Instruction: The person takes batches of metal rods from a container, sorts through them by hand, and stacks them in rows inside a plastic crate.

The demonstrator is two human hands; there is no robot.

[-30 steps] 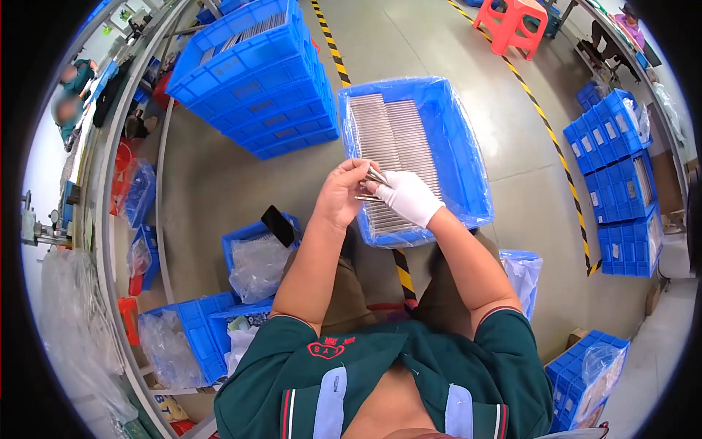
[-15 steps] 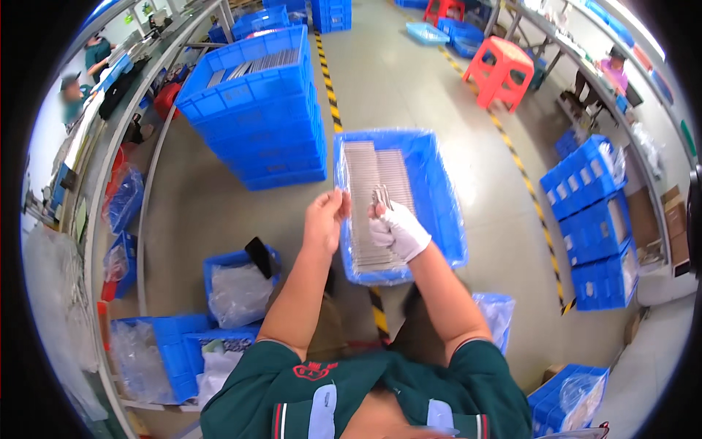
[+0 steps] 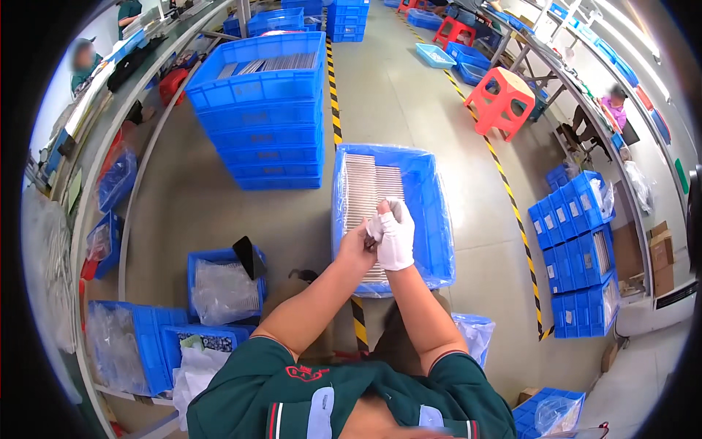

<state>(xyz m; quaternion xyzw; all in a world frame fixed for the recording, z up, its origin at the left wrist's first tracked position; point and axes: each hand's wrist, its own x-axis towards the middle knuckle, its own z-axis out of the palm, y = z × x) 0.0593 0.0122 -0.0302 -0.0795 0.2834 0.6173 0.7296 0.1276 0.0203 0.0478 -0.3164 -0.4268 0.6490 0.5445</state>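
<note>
My bare left hand (image 3: 355, 250) and my right hand (image 3: 395, 235), in a white glove, meet over a blue crate (image 3: 436, 219) lined with clear plastic. Both are closed around a small bunch of thin metal pieces (image 3: 370, 240), mostly covered by fingers. Beneath them, thin flat light-coloured pieces (image 3: 360, 183) stand packed in two rows along the crate's left side. My hands hide part of both rows.
To the left rises a stack of blue crates (image 3: 259, 139). A dark phone-like slab (image 3: 248, 257) leans on a bag-covered crate (image 3: 225, 289). More blue crates (image 3: 578, 256) stand at right, beyond striped floor tape (image 3: 512, 197). A red stool (image 3: 501, 102) stands farther off.
My right hand has turned and drawn slightly nearer with the metal pieces. My left hand has come rightward from the crate's left edge to meet it. The view has shifted a little.
</note>
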